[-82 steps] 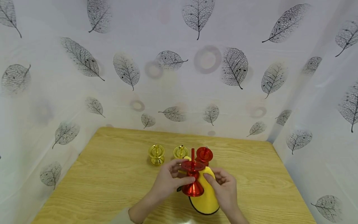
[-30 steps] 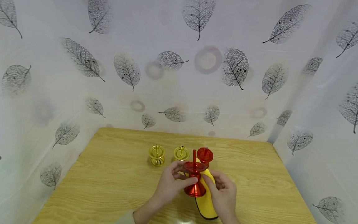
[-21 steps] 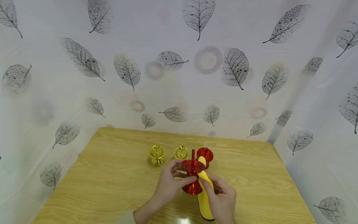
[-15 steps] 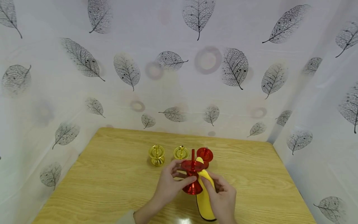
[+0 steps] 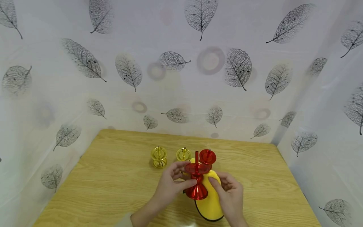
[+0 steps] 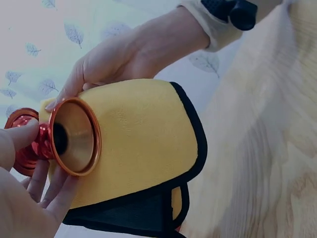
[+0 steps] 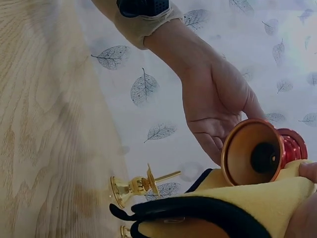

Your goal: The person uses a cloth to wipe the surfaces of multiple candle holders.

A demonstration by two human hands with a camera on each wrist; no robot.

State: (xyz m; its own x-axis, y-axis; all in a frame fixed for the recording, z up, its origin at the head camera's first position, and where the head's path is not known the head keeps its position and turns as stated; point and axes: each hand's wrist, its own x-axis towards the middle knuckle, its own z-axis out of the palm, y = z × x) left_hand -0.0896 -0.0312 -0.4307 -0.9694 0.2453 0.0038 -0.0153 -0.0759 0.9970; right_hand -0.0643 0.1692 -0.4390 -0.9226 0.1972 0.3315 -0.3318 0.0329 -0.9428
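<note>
In the head view my left hand (image 5: 165, 186) grips a red metal candle holder (image 5: 196, 191) at its narrow waist, thumb in front. Held upright above the table, it has a flared base, a round drip dish and a thin stem on top. My right hand (image 5: 232, 197) pinches a yellow cloth (image 5: 208, 208) with black edging against the holder's right side. The cloth passes behind the holder. The left wrist view shows the hollow underside of the candle holder (image 6: 81, 136) with the cloth (image 6: 138, 139) draped beside it. The right fingers are partly hidden behind the cloth.
Two gold candle holders, one at the left (image 5: 158, 154) and one in the middle (image 5: 183, 154), stand at the back of the wooden table (image 5: 113, 176). Another red candle holder (image 5: 208, 156) stands just behind the held one. Leaf-print sheeting (image 5: 181, 94) encloses the table's back and sides.
My right hand has shifted slightly right, and the cloth, narrow and turned edge-on half a second ago, now spreads broad behind the candle holder. My left hand keeps its grip with little movement.
</note>
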